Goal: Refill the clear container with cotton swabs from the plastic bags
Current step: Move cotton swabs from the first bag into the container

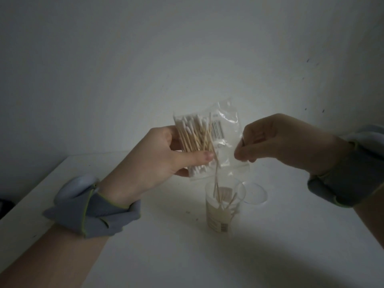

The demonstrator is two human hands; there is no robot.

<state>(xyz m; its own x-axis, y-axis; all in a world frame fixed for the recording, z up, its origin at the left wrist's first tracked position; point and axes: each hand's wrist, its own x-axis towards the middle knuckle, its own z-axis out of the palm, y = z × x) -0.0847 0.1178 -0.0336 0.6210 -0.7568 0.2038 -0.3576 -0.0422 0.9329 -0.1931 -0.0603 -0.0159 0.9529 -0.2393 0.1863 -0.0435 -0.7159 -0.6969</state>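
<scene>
My left hand (158, 154) grips a clear plastic bag (220, 134) full of wooden cotton swabs (194, 138), held upright above the table. My right hand (276, 142) pinches the bag's right edge between thumb and fingers. Directly below stands the clear container (223, 208) with a label, holding a few swabs. One or two swabs (216, 179) hang out of the bag's lower edge and reach down into the container's mouth.
A clear round lid (256, 193) lies on the white table (166, 246) just right of the container. The table's left edge runs diagonally at the left. A plain wall rises behind. Grey cuffs wrap both wrists.
</scene>
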